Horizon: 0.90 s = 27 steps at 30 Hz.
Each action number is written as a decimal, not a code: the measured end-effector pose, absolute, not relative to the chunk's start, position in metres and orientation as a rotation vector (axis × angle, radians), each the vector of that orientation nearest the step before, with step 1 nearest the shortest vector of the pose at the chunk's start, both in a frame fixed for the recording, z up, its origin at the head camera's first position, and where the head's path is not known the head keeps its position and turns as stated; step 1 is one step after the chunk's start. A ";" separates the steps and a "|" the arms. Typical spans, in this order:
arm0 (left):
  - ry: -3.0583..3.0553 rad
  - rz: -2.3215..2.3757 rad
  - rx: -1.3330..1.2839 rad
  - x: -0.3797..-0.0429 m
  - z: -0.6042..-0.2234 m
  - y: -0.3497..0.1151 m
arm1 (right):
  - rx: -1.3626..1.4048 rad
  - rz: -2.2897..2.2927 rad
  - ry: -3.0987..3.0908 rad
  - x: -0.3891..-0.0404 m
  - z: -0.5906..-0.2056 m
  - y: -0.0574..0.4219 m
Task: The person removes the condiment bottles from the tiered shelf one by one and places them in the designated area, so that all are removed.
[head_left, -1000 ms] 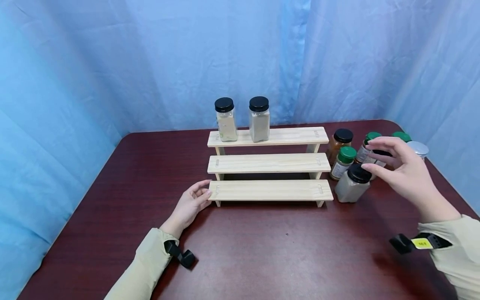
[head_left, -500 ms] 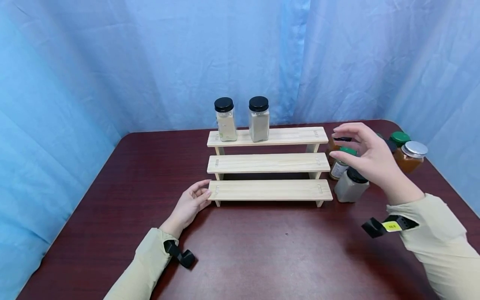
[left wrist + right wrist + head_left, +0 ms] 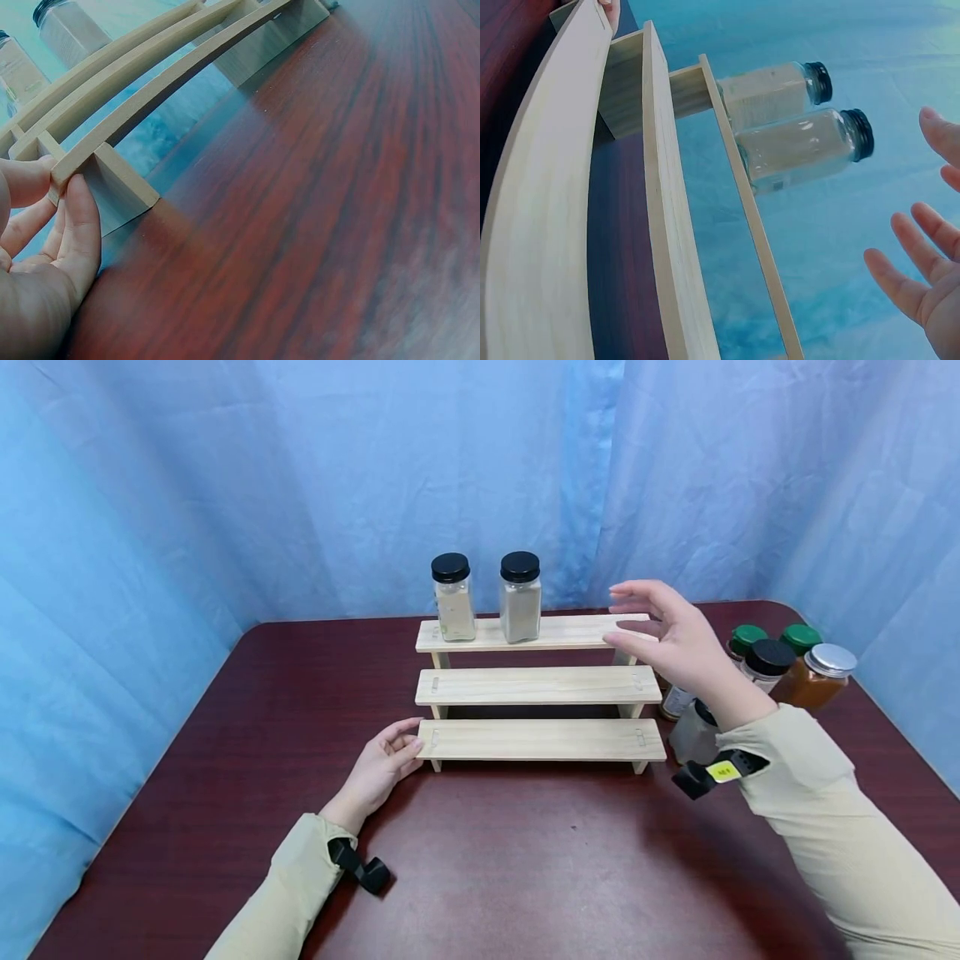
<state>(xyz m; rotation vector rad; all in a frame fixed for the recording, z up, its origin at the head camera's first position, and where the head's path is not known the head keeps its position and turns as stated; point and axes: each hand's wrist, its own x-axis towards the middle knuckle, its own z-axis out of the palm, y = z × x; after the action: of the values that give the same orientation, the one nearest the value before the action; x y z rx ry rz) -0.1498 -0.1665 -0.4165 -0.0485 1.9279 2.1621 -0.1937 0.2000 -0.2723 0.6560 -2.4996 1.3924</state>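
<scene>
A pale three-tier wooden shelf rack (image 3: pixel 540 740) stands on the dark red-brown table. My left hand (image 3: pixel 377 774) pinches the left end of its lowest board, the thumb on top and fingers below in the left wrist view. Two black-lidded glass jars stand upright on the top tier: one with pale yellowish contents (image 3: pixel 455 614) at the left end, one with greyish powder (image 3: pixel 521 614) beside it. My right hand (image 3: pixel 670 639) is in the air by the top tier's right end, fingers spread and bent, holding nothing. In the right wrist view this hand (image 3: pixel 934 289) is apart from the jars.
Right of the rack, several spice jars stand grouped on the table: a silver-lidded jar (image 3: pixel 828 662), a green-capped jar (image 3: pixel 801 638), a black-lidded jar (image 3: pixel 770 657) and a grey jar (image 3: pixel 692 739), partly behind my right arm. Blue curtains (image 3: pixel 375 485) hang behind and beside the table.
My right hand has moved left from above the jar group to the top tier's right end, still holding nothing. My left hand keeps its grip on the rack; the jars have not moved.
</scene>
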 end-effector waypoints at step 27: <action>1.922 2.177 -0.042 -0.149 -0.418 -0.166 | 0.658 1.376 -2.645 -0.241 -0.269 0.137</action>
<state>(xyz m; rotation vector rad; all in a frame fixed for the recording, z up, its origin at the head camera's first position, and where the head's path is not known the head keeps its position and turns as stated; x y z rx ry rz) -0.1489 -0.1662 -0.4178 -0.0421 1.9224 2.1773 -0.2415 0.1374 -0.2688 0.6582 -2.6454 1.3757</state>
